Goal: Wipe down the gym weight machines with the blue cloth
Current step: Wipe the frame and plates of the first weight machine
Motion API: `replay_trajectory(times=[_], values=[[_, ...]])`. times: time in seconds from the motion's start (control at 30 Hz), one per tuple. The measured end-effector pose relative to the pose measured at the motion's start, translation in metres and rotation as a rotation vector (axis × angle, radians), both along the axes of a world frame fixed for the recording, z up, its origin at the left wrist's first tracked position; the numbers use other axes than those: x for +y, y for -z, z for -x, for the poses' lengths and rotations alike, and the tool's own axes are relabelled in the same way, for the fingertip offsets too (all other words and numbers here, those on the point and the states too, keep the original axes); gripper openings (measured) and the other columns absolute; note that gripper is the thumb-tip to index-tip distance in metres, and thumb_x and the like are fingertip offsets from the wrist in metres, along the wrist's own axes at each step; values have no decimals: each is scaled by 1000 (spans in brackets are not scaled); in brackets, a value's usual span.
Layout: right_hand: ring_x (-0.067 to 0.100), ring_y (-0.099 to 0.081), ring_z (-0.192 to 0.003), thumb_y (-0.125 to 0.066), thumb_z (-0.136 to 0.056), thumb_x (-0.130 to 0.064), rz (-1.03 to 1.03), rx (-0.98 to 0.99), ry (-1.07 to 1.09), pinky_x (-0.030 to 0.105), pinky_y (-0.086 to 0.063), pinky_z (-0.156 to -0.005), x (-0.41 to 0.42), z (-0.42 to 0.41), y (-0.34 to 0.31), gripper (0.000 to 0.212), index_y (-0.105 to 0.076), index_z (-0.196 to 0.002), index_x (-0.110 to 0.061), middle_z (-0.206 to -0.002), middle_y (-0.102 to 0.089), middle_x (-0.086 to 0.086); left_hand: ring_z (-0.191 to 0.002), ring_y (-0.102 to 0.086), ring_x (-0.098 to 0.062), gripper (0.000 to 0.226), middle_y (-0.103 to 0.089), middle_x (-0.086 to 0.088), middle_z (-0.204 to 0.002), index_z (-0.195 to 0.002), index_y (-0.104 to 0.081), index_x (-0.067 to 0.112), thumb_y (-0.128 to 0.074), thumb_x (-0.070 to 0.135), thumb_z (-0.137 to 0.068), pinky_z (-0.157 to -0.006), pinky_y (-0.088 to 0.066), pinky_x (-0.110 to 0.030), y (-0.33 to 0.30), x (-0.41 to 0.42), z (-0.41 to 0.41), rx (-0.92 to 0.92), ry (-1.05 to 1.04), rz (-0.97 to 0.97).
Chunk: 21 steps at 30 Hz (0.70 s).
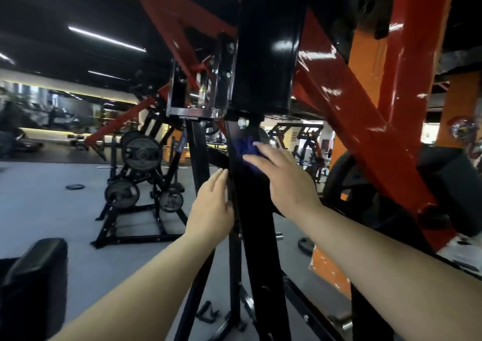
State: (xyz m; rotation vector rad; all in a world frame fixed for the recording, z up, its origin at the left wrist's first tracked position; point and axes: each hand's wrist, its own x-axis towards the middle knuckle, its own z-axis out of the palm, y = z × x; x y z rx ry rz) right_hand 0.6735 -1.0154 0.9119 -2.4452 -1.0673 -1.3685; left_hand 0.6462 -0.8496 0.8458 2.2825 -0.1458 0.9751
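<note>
At far left, well clear of both hands, a black padded seat occupies the lower corner. Beyond it, a black plate rack loaded with weight plates stands on the grey floor. Left hand: fingers extended and together, palm flat against the left edge of the black upright bar, gripping nothing. Just right of those fingertips, and slightly higher, the blue cloth is pressed against the same bar, directly below a bolted joint. Right hand: fingers spread flat over the cloth, holding it against the bar rather than clenching it. Right of this hand, a red diagonal frame member crosses an orange pillar.
</note>
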Motion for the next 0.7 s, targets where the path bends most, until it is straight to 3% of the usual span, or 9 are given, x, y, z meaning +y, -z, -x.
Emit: replay_trajectory(times=[0.13, 0.23, 0.3, 0.37, 0.5, 0.7], values=[[18, -25, -136, -45, -80, 17, 2, 40, 29, 39, -45, -99, 16, -26, 2, 78, -49, -142, -30, -156, -28, -11, -147, -13, -16, 69, -16, 3, -161, -155, -19, 17, -50, 8, -94, -117, -17, -28, 3, 5, -4, -55, -32, -104], [24, -39, -127, -46, -79, 6, 148, -59, 74, 43, -52, -92, 4, -33, 56, 66, -56, -136, -27, -150, -42, -5, -146, -22, -26, 64, -24, -7, -159, -148, -37, 8, -61, 11, -88, -118, -12, -30, 2, 20, -14, -194, -89, -366], [23, -45, -122, -50, -78, 2, 203, -132, 60, 40, -51, -90, -5, -36, 72, 63, -58, -134, -26, -146, -48, -4, -147, -20, -26, 67, -24, -7, -159, -148, -37, 10, -65, 14, -87, -120, -13, -35, -5, 31, -22, -239, -137, -470], [22, -42, -126, -63, -75, 9, 110, -140, 62, 42, -50, -93, 4, -39, 51, 71, -56, -136, -28, -148, -45, -5, -147, -21, -25, 75, -26, -7, -158, -150, -32, 10, -67, 15, -85, -121, -15, -36, -15, 42, -30, -279, -146, -484], [24, -33, -134, -54, -81, 15, -177, -104, 147, 45, -44, -104, 56, -37, 2, 78, -45, -145, -27, -153, -36, -2, -146, -19, -23, 78, -22, -8, -158, -153, -22, 8, -64, 18, -88, -120, -16, -33, -29, 53, -44, -286, -78, -358], [24, -42, -127, -57, -75, 16, 34, -169, 188, 44, -48, -97, 37, -38, 47, 81, -48, -143, -27, -154, -36, -7, -143, -23, -22, 76, -27, -8, -155, -151, -26, 7, -65, 14, -86, -114, -12, -24, -36, 70, -58, -386, 62, -404]])
